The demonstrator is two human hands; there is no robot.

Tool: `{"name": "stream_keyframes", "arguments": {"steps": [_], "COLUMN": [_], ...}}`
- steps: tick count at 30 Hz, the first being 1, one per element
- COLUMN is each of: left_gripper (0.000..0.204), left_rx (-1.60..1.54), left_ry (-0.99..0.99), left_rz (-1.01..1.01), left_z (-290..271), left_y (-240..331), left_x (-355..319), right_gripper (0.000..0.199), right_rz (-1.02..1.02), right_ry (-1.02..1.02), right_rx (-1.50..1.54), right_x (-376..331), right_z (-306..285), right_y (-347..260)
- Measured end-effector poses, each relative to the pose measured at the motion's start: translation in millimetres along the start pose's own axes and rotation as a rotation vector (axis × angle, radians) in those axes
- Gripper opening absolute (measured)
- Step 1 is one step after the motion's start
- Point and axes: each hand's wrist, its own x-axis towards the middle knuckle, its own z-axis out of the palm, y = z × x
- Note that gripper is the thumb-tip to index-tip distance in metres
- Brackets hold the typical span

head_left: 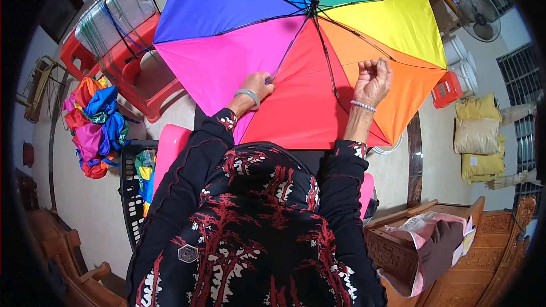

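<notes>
The rainbow-panelled fabric umbrella point(301, 102) lies spread open directly ahead, its opening evidently done, while work at one slim black metal rib point(293, 44) appears unfinished, the left hand point(260, 86) pinching near its end, the right hand point(373, 82) curled, contents indiscernible.

Smooth cloth umbrella canopy point(301, 94), glossy wooden furniture point(490, 250)

Bright view (dark, warped edges)
</notes>
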Motion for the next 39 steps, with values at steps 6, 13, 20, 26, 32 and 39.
{"name": "stream_keyframes", "arguments": {"steps": [6, 13, 20, 26, 32, 39], "left_gripper": [0.012, 0.015, 0.014, 0.016, 0.020, 0.022], "left_rx": [0.409, 0.456, 0.479, 0.416, 0.055, -0.176], "left_ry": [0.111, 0.015, -0.002, 0.017, 0.272, 0.265], "left_rz": [0.141, 0.222, 0.260, 0.198, 0.075, -0.069], "left_z": [2, 4, 7, 9, 7, 1], "left_y": [11, 7, 11, 11, -4, 0], "left_x": [-4, -8, -10, -3, 10, 8], "right_gripper": [0.008, 0.009, 0.009, 0.007, 0.010, 0.013], "right_rz": [0.009, -0.076, -0.304, -0.319, 0.073, -0.096], "right_ry": [0.065, 0.061, 0.163, 0.392, -0.029, -0.876], "right_rx": [0.000, -0.042, -0.070, -0.392, -0.907, -1.393], "right_x": [-4, -2, 6, 13, -6, -68], "right_z": [-13, -9, -4, -17, -12, 4], "right_y": [2, -15, -49, -37, 7, 97]}}
